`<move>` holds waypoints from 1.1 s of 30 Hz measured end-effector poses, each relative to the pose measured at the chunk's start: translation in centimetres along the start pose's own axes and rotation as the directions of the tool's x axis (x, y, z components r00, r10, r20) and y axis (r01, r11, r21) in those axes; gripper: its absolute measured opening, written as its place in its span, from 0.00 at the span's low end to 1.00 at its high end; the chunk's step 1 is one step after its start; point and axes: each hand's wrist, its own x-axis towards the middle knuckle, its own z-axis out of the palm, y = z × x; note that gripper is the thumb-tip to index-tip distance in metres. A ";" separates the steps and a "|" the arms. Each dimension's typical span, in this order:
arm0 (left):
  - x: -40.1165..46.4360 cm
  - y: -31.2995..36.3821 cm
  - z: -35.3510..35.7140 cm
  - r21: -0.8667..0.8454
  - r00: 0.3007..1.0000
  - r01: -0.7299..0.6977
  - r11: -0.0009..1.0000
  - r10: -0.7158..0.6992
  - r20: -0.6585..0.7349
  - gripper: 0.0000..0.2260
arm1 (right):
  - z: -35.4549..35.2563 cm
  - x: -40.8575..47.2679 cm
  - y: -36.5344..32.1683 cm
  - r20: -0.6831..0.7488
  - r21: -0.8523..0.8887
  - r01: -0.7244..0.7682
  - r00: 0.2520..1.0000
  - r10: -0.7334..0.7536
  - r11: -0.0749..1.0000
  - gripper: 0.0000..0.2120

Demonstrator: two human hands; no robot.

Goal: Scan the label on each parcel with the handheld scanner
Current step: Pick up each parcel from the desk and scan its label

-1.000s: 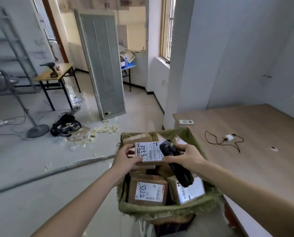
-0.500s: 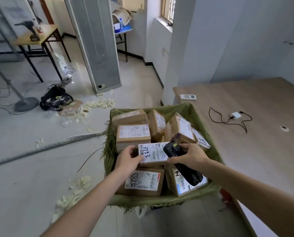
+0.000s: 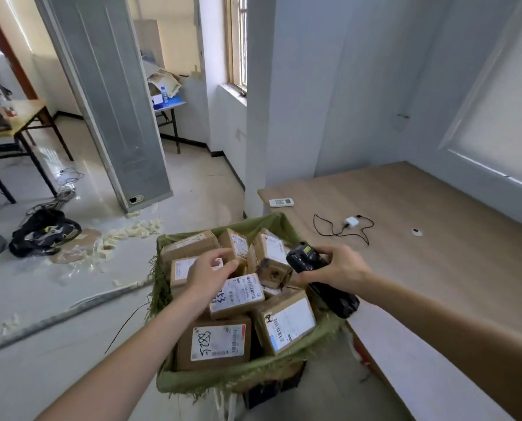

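A crate lined with green sacking (image 3: pixel 247 379) holds several brown cardboard parcels with white labels. One parcel marked 5288 (image 3: pixel 215 346) lies at the front, another labelled parcel (image 3: pixel 287 325) to its right, and a small one (image 3: pixel 238 294) rests on top in the middle. My left hand (image 3: pixel 206 276) hovers over the small parcel with fingers relaxed, holding nothing. My right hand (image 3: pixel 337 270) grips the black handheld scanner (image 3: pixel 320 281) above the crate's right side.
A wooden table (image 3: pixel 421 268) on the right carries a white remote (image 3: pixel 281 202), a white charger with black cable (image 3: pixel 349 223) and a small round object (image 3: pixel 417 231). A black bag (image 3: pixel 44 232) and paper scraps lie on the floor at left, near a leaning grey panel (image 3: pixel 114 110).
My left hand has let go of the small labelled parcel, which now lies on the pile, and has lifted above it. My right hand has drawn the scanner to the right.
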 end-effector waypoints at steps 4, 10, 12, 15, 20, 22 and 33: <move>-2.2 7.3 2.7 -0.039 0.978 -0.149 0.988 0.153 0.140 0.15 | -7.6 -5.6 1.7 -0.129 0.028 -0.048 0.990 0.051 0.998 0.37; -7.6 20.1 10.7 -0.120 0.892 -0.326 0.938 0.347 0.288 0.20 | -19.9 -17.7 7.4 -0.352 0.078 -0.144 0.922 0.163 0.986 0.27; -10.3 24.1 14.3 -0.157 0.861 -0.362 0.919 0.394 0.321 0.18 | -23.6 -22.2 10.0 -0.418 0.084 -0.178 0.887 0.197 0.980 0.25; -16.2 30.1 21.7 -0.226 0.789 -0.423 0.877 0.480 0.385 0.15 | -29.3 -30.6 15.3 -0.519 0.127 -0.240 0.811 0.270 0.963 0.25; -28.5 37.3 35.2 -0.295 0.617 -0.487 0.822 0.563 0.550 0.18 | -36.1 -45.6 24.6 -0.606 0.216 -0.350 0.684 0.406 0.911 0.24; -33.9 39.3 40.2 -0.317 0.536 -0.506 0.802 0.580 0.613 0.20 | -38.0 -51.3 28.1 -0.645 0.225 -0.400 0.622 0.443 0.889 0.22; -57.7 43.7 61.2 -0.428 0.155 -0.523 0.737 0.576 0.802 0.25 | -41.5 -75.1 44.4 -0.701 0.431 -0.584 0.264 0.663 0.688 0.24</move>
